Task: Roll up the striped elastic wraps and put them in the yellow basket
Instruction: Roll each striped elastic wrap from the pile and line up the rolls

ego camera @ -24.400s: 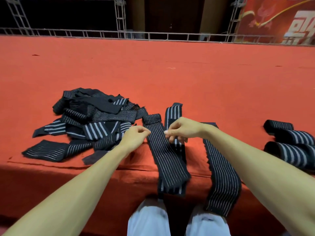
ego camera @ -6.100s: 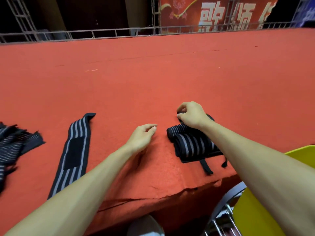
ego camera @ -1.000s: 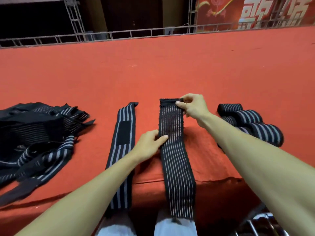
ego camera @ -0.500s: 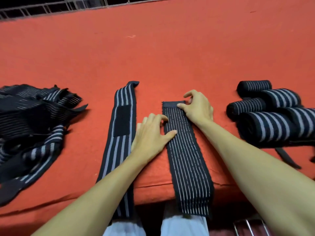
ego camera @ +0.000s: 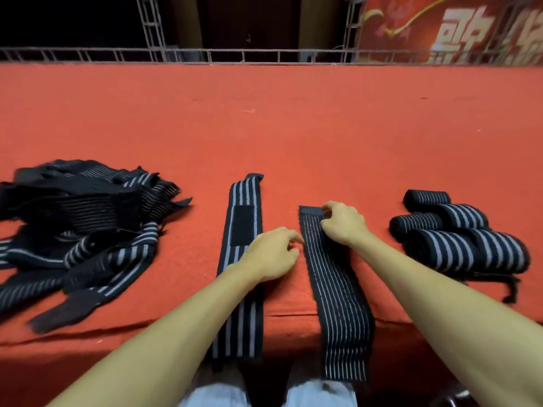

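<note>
At the far left a loose pile [ego camera: 79, 227] of unrolled striped wraps lies tangled on the red carpet [ego camera: 264, 136], some ends near the front edge. To its right a broad wrap [ego camera: 244, 221] with wide pale stripes and a black patch lies flat and straight, its near end hanging over the edge. The left hand [ego camera: 273, 254] rests partly over this wrap's right side, its fingers curled toward the left edge of the next strip; whether they pinch it or only touch it cannot be told. That strip, a fine wrap [ego camera: 335, 289] with thin stripes, also lies flat, with its near end draped over the edge above the person's pale trousers [ego camera: 320, 396]. The right hand [ego camera: 343, 223] sits on the fine wrap's far end, fingers curled tightly around the black end piece, gripping it. Further right, apart from the hand, several finished rolls [ego camera: 467, 248] lie bunched together and touching on the carpet, a loose black tail trailing from the nearest one.
</note>
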`<state>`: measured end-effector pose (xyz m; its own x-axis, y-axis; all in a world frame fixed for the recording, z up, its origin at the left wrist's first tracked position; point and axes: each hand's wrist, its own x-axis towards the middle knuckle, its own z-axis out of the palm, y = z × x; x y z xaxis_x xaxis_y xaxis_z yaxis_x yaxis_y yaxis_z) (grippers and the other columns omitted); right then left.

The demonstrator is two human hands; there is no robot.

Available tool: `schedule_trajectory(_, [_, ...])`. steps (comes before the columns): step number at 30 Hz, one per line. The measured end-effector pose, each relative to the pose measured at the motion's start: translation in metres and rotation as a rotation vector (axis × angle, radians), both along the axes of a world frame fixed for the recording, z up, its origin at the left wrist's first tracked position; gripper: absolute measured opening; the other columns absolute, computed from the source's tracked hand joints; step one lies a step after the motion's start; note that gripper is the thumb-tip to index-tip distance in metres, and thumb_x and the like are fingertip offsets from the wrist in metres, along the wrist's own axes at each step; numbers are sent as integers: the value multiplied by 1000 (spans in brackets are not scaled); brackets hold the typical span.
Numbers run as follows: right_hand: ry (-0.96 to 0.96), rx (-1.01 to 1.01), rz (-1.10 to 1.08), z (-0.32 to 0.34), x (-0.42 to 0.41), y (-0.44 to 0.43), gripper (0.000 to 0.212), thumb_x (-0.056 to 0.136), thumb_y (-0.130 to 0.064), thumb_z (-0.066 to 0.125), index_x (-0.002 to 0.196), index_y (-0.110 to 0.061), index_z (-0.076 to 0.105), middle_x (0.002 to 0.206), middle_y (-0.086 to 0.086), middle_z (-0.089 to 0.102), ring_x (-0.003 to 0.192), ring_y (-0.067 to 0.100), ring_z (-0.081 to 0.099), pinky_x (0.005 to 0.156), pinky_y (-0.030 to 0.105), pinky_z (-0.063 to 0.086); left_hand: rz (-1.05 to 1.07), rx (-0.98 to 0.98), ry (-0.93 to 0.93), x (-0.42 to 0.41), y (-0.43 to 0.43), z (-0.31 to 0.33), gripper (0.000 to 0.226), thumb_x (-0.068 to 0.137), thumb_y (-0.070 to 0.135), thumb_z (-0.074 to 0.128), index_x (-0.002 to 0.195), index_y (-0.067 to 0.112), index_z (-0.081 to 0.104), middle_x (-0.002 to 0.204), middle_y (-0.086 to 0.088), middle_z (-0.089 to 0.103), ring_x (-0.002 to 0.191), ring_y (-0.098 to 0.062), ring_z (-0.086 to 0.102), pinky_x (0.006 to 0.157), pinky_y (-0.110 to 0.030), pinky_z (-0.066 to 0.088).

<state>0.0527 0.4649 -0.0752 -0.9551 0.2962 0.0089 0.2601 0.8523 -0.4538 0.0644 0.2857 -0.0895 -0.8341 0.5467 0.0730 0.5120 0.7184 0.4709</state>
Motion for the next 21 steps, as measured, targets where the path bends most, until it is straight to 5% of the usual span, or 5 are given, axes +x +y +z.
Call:
schedule_trajectory(3, [67,-54,86,7,1,-25,39,84,-10,53,121,-17,64,123,9,66,121,30,56,103,37,42,36,161,13,4,-48,9,26,91,10,53,109,20,70,109,2,62,100,-12,58,92,-23,41])
schedule_trajectory(6, [121,-82,245,15,-4,-66,34,86,-6,57,118,-13,67,119,6,68,112,21,61,93,21,37,142,208,72,1,-107,13,26,88,7,53,100,19,72,101,-1,66,94,-16,60,91,-29,42])
schedule_trajectory(12, [170,-193,435,26,-29,-154,27,88,-8,59,111,-16,70,106,1,69,97,10,58,74,9,32,339,-146,308,-12,-211,3,30,90,27,44,108,26,67,117,4,57,115,-19,49,111,-43,24])
schedule_trajectory(21, [231,-317,468,12,-81,-235,34,88,-9,62,122,-12,64,114,3,68,102,15,60,89,22,41,392,392,254,-32,-247,-27,22,80,31,49,89,26,69,93,10,65,92,-11,59,86,-31,46])
